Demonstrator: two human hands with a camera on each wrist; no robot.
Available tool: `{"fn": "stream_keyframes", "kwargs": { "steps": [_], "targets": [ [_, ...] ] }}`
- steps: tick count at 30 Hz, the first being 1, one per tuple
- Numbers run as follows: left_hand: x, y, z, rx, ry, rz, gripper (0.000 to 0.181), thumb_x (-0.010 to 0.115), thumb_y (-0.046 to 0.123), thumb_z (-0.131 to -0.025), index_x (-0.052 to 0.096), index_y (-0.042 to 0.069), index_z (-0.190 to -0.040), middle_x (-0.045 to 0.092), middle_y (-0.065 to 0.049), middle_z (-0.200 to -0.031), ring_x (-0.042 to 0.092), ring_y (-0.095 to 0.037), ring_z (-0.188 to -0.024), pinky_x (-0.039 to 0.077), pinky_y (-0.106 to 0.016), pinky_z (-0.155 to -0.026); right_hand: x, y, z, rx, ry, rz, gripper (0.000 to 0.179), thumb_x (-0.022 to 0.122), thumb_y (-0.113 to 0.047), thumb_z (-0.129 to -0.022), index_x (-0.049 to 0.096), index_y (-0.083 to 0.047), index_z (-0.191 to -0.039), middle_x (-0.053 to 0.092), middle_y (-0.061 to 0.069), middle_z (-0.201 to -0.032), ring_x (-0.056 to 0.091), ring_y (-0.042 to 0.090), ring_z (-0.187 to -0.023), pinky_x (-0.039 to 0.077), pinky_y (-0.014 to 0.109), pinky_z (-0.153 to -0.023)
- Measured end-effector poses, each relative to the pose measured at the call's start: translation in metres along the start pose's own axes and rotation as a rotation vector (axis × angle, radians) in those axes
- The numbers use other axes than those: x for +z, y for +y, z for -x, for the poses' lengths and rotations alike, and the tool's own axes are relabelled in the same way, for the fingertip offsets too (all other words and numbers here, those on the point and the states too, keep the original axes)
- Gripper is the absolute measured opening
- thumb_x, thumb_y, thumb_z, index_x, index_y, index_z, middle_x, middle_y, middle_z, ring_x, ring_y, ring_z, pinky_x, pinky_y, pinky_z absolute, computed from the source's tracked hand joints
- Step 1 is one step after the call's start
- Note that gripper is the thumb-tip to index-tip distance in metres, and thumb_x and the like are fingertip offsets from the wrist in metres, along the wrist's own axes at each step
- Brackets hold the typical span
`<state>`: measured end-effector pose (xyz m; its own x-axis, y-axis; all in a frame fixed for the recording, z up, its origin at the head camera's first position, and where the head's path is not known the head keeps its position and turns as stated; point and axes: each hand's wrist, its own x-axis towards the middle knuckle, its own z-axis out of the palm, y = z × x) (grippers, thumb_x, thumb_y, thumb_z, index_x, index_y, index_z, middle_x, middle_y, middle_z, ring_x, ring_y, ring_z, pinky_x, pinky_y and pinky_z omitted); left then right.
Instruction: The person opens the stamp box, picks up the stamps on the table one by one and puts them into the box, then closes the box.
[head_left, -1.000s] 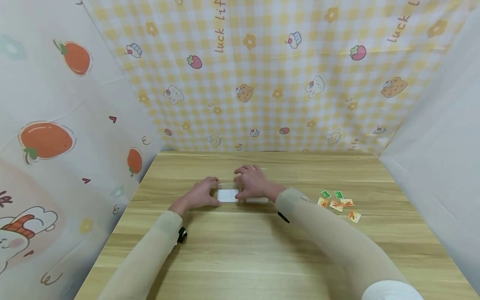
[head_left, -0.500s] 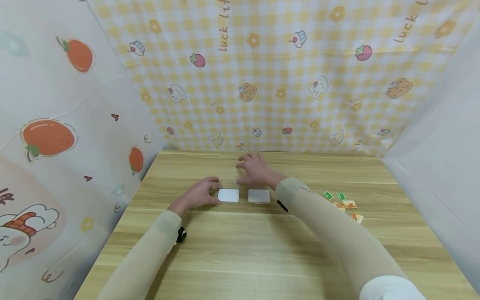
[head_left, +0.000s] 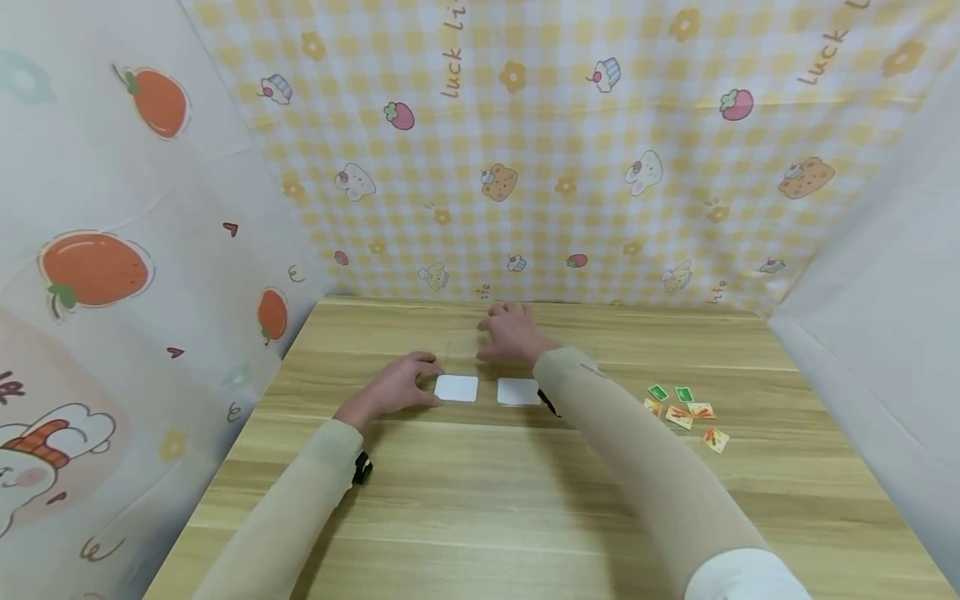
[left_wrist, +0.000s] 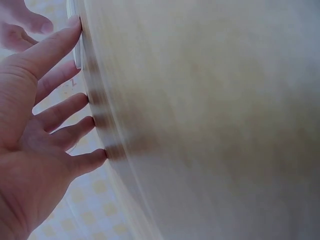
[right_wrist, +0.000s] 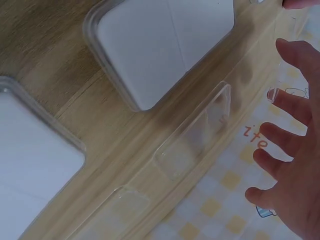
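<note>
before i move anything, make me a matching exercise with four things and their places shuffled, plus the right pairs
1. yellow-and-white checked cloth
2. two small green rectangular pieces
3. left white rounded rectangle in clear plastic
4. light wood-grain table

A. beside the left grip
B. beneath the green pieces
C. beyond the table's far edge
D. at right, just beyond flat orange-and-yellow pieces

Pairs: 1-C; 2-D; 3-A; 4-B

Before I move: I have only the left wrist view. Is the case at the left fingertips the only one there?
Observer: No, the head view shows a white-topped right case beside the left case, with a gap between them.
Operator: Anything loose near those?
Observer: The right wrist view shows a clear plastic piece apart from both.
Operator: And far right?
Observer: Two small green cards and four orange-toned cards, in the head view.
</note>
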<state>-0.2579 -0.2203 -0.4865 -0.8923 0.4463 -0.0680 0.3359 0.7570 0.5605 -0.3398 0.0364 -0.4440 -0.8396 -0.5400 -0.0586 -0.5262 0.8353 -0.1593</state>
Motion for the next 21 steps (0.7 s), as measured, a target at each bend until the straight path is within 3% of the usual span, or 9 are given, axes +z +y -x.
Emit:
{"fn": "stream_keyframes", "kwargs": {
  "steps": [5, 11, 21],
  "targets": [
    [-0.002, 0.001, -0.001, 0.005, -0.007, -0.013, 0.061, 0.084, 0.037, -0.083, 0.066, 0.012, -0.135, 0.042, -0.016, -0.154, 0.037, -0.042, -0.14, 0.033, -0.058, -0.11, 0.001, -0.007, 0.0, 0.023, -0.032, 0.038, 0.06, 0.073, -0.049, -0.086, 0.063, -0.021, -0.138, 0.049, 0.01, -0.145, 0.036, 0.038, -0.138, 0.015, 0.069, -0.112],
    [-0.002, 0.001, -0.001, -0.015, -0.014, -0.005, 0.06, 0.084, 0.036, -0.083, 0.065, 0.013, -0.136, 0.041, -0.014, -0.155, 0.037, -0.041, -0.141, 0.033, -0.056, -0.111, 0.016, -0.006, -0.008, 0.065, -0.056, 0.127, 0.057, 0.068, -0.056, -0.086, 0.065, -0.027, -0.135, 0.052, 0.008, -0.142, 0.04, 0.039, -0.135, 0.02, 0.07, -0.11],
    [-0.002, 0.003, -0.001, -0.016, -0.018, 0.005, 0.061, 0.084, 0.036, -0.084, 0.065, 0.013, -0.136, 0.041, -0.014, -0.155, 0.037, -0.04, -0.141, 0.032, -0.056, -0.112, 0.022, -0.001, -0.01, 0.114, -0.074, 0.097, 0.062, 0.065, -0.058, -0.088, 0.059, -0.027, -0.141, 0.047, 0.008, -0.15, 0.036, 0.038, -0.139, 0.018, 0.069, -0.111]
  ]
}}
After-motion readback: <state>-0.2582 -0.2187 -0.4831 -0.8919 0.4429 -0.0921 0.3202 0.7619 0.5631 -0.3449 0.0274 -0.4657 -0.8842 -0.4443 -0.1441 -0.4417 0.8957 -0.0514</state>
